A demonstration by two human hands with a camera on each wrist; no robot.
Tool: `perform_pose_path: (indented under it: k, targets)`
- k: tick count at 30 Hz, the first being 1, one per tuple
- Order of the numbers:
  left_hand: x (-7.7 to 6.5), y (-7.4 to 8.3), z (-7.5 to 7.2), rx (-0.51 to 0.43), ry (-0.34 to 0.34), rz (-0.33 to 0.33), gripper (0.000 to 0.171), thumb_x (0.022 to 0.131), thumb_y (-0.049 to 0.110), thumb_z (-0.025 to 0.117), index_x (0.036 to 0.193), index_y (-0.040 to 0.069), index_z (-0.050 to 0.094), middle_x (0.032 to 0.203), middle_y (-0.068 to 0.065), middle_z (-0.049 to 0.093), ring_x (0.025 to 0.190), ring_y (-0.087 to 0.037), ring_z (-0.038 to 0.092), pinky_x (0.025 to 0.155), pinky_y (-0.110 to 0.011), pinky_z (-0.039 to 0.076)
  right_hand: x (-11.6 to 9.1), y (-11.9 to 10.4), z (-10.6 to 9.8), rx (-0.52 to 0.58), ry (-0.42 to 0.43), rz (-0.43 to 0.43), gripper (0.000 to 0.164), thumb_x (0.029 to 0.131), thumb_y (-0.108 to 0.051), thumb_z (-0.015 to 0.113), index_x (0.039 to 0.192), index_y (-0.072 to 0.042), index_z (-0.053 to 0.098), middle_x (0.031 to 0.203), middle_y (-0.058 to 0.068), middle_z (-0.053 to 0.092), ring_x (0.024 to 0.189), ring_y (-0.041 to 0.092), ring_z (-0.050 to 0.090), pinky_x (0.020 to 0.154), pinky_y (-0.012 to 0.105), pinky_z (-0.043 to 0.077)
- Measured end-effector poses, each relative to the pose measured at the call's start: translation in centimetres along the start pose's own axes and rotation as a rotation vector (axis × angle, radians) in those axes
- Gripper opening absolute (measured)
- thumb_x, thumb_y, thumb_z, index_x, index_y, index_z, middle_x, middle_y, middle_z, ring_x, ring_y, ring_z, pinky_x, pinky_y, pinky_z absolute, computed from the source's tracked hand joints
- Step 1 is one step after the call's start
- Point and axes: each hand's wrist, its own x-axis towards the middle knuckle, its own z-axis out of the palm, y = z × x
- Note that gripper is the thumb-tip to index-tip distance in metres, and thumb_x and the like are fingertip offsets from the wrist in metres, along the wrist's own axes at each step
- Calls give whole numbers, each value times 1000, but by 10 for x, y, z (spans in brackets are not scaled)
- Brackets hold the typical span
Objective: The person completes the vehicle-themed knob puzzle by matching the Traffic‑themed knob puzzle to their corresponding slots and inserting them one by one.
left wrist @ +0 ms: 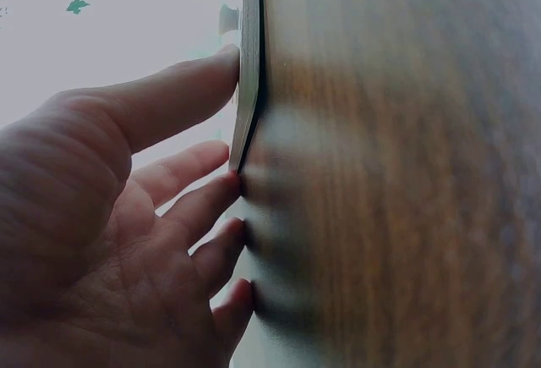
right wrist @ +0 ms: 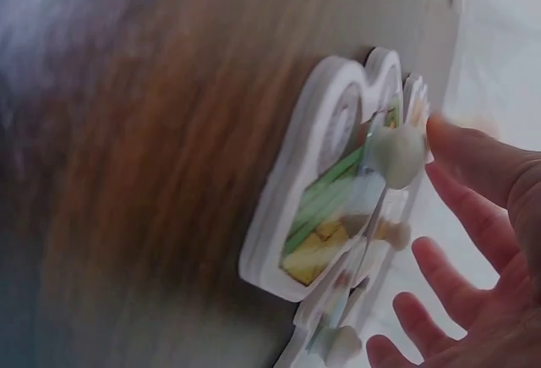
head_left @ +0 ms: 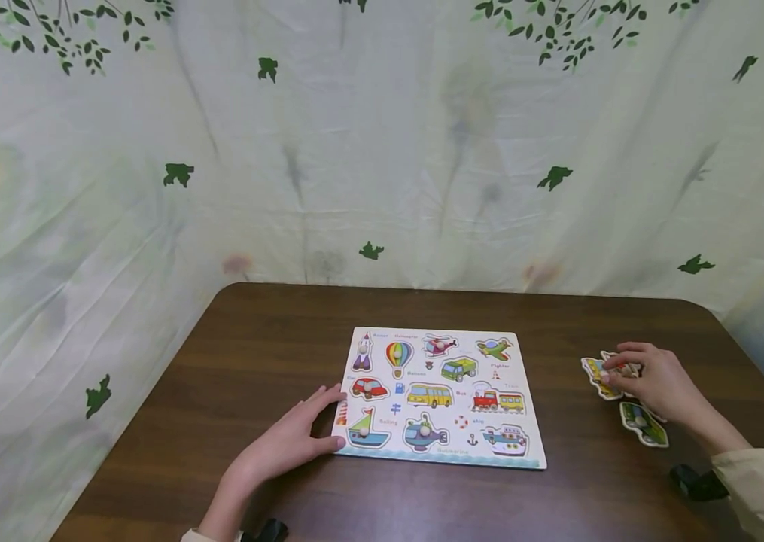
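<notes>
The puzzle board (head_left: 463,406) lies between the hands (head_left: 287,440) (head_left: 655,382), touching the left.

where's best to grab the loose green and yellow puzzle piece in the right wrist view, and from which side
Probably best by its round pale knob, pinched from above. The green and yellow puzzle piece is flat and lies printed side up, while the knob stands out from that face.

Puzzle board (head_left: 425,374), pieces (head_left: 644,424) on brown table (head_left: 253,339)
</notes>
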Motion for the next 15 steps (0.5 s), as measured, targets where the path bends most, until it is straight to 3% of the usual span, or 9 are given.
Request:
perform_pose_path:
  k: [6, 15]
  targets:
    - [0, 1, 0, -4, -8, -8, 65, 84, 31, 78, 142, 18, 51, 156, -6, 36, 146, -36, 22, 111, -64, 20, 3, 4, 3, -3, -31, 34, 31, 88, -31, 75, 100, -3, 74, 130, 36, 48, 119, 59, 38, 88, 70, 36]
    - [1, 0, 0, 4, 2, 2, 65, 84, 30, 78, 142, 17, 51, 156, -5, 36, 146, -34, 22, 112, -62, 20, 6, 4, 8, -34, -13, 11, 22, 86, -20, 77, 97, -1, 74, 123, 36, 55, 113, 56, 46, 86, 67, 40]
